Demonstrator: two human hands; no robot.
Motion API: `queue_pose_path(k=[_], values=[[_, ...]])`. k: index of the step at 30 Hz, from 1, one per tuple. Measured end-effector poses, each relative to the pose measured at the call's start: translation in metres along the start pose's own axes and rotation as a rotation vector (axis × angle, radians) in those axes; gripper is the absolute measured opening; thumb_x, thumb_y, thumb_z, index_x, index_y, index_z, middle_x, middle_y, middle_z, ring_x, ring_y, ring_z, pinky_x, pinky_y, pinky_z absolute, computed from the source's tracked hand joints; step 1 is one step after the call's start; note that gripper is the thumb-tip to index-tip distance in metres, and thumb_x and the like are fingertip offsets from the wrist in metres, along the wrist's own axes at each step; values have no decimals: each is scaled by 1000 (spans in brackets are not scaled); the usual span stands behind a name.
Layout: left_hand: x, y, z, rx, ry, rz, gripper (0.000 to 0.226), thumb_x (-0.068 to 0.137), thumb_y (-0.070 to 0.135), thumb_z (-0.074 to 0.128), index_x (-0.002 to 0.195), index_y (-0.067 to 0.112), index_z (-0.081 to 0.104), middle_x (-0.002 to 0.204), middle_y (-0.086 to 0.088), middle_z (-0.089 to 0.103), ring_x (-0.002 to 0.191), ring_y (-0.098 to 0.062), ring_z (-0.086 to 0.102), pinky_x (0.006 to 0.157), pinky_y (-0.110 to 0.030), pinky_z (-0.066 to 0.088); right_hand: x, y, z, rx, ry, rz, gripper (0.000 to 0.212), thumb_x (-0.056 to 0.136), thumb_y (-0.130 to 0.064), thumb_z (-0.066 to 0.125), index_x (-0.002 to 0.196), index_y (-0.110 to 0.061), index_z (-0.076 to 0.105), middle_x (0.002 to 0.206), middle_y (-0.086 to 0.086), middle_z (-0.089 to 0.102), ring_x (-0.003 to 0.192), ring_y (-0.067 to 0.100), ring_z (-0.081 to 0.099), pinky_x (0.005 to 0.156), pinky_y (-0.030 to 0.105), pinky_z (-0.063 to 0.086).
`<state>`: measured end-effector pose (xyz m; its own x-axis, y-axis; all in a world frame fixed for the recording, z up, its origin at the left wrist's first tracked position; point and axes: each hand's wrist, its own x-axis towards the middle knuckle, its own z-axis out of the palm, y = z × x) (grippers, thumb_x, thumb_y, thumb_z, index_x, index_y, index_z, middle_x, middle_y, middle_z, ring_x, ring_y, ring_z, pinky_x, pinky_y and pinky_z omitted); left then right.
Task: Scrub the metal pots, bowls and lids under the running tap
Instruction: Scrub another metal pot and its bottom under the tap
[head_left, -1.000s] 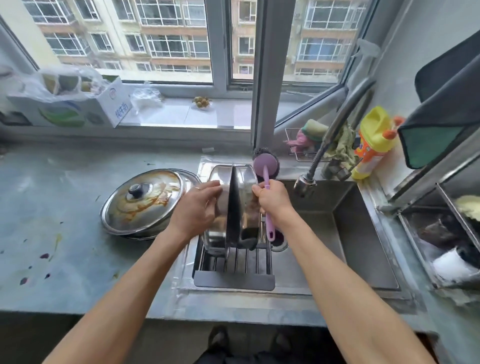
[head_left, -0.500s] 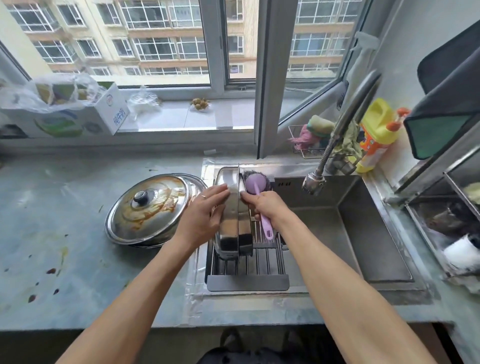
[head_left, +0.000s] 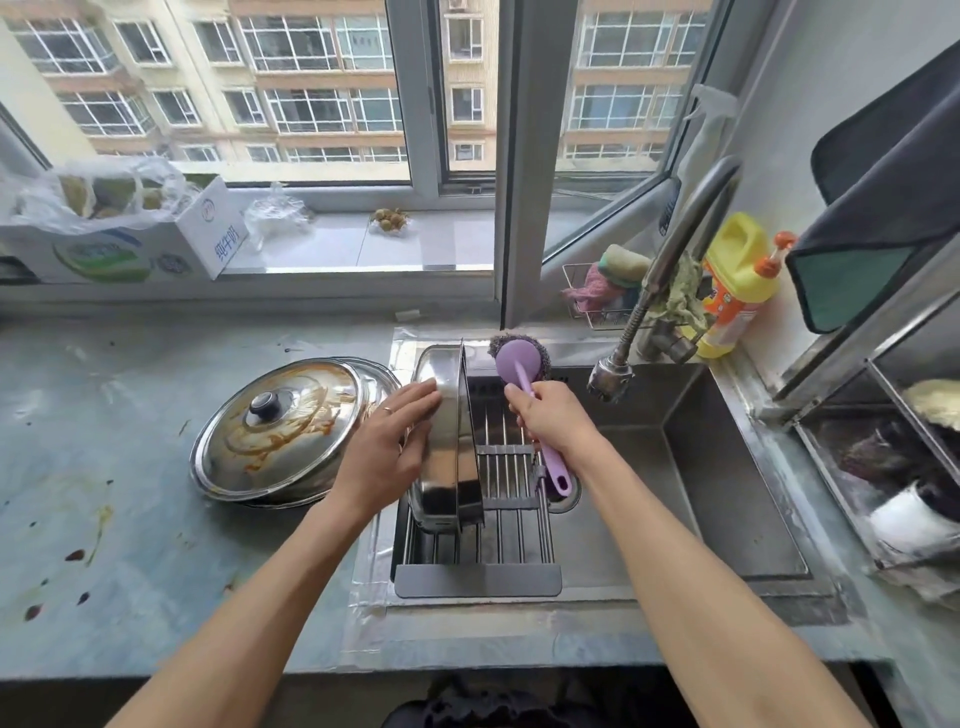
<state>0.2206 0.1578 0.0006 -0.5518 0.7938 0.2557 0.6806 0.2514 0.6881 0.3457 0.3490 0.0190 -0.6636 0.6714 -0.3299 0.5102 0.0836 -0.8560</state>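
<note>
A metal pot (head_left: 445, 447) stands on its edge on the drying rack (head_left: 498, 577) at the left of the sink, with a thin lid or plate upright against its right side. My left hand (head_left: 387, 447) lies flat with straight fingers against the pot's left wall. My right hand (head_left: 553, 421) grips the handle of a purple scrubbing brush (head_left: 519, 361), whose head points up and away. A large steel lid (head_left: 275, 426) smeared with orange sauce rests on the counter to the left. The tap (head_left: 670, 280) hangs over the sink; no water shows.
The sink basin (head_left: 727, 499) lies open on the right. A yellow detergent bottle (head_left: 737, 286) and a wire basket of sponges (head_left: 613, 286) stand behind the tap. A dish rack (head_left: 893, 467) sits far right. The stained counter (head_left: 104, 467) stretches left, with a carton (head_left: 130, 249) on the sill.
The two pieces I held apart are now closed together and stood on the rack. My right hand has let go of them and holds only the brush; my left hand has flattened on the pot.
</note>
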Motion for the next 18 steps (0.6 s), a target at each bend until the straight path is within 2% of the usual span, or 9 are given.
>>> queue_pose_path(k=[2, 3, 6, 7, 8, 10, 12, 14, 18], values=[[1, 2, -4, -43, 35, -51, 35, 97, 5, 65, 131, 11, 68, 141, 5, 57, 131, -4, 49, 107, -6, 35, -7, -16, -3, -78, 6, -91, 38, 98, -37, 54, 77, -5, 57, 71, 5, 55, 60, 16, 49, 60, 31, 43], [2, 2, -8, -41, 84, -70, 34, 96, 4, 66, 129, 10, 70, 139, 3, 60, 129, -6, 52, 106, -7, 37, -10, -27, -5, -127, -3, -135, 38, 98, -36, 55, 72, -10, 51, 69, 3, 52, 59, 15, 47, 56, 30, 39], [4, -8, -24, 27, 196, -137, 26, 94, 2, 67, 119, 7, 74, 125, -6, 72, 115, -15, 63, 105, -34, 50, -14, -60, -3, -306, -25, -269, 38, 97, -36, 57, 67, -15, 47, 70, 1, 52, 61, 14, 48, 55, 30, 35], [6, -15, -30, 63, 190, -183, 24, 94, 3, 66, 116, 7, 75, 120, -8, 74, 111, -18, 65, 101, -39, 52, -12, -70, 0, -360, -40, -302, 36, 97, -36, 58, 69, -14, 50, 73, 2, 53, 62, 15, 49, 54, 29, 35], [7, -24, -38, 96, 177, -250, 23, 94, 5, 65, 114, 7, 76, 118, -9, 75, 109, -22, 67, 99, -38, 52, -10, -80, 6, -400, -69, -330, 33, 97, -35, 58, 73, -12, 53, 76, 3, 54, 62, 15, 50, 53, 27, 36], [9, -51, -56, 147, 186, -429, 23, 94, 9, 63, 113, 8, 76, 119, -10, 74, 113, -28, 67, 96, -34, 47, -6, -101, 25, -450, -137, -361, 26, 97, -31, 60, 82, -10, 59, 80, 5, 58, 60, 13, 53, 51, 23, 43], [13, -78, -72, 201, 222, -600, 32, 93, 18, 57, 117, 10, 76, 125, -13, 71, 118, -33, 63, 99, -36, 45, -3, -117, 46, -491, -172, -385, 23, 97, -31, 61, 88, -10, 62, 84, 8, 62, 63, 17, 56, 58, 31, 52], [18, -104, -80, 255, 215, -733, 37, 92, 23, 51, 121, 16, 73, 128, -15, 68, 120, -36, 60, 99, -41, 47, -2, -125, 64, -526, -185, -386, 23, 96, -31, 62, 90, -10, 63, 85, 9, 63, 62, 18, 55, 59, 34, 50], [26, -140, -88, 323, 101, -853, 31, 95, 28, 51, 123, 24, 66, 130, -19, 63, 122, -39, 55, 100, -43, 47, 3, -127, 87, -546, -166, -351, 24, 95, -31, 63, 89, -8, 63, 83, 10, 64, 62, 20, 56, 61, 39, 53]])
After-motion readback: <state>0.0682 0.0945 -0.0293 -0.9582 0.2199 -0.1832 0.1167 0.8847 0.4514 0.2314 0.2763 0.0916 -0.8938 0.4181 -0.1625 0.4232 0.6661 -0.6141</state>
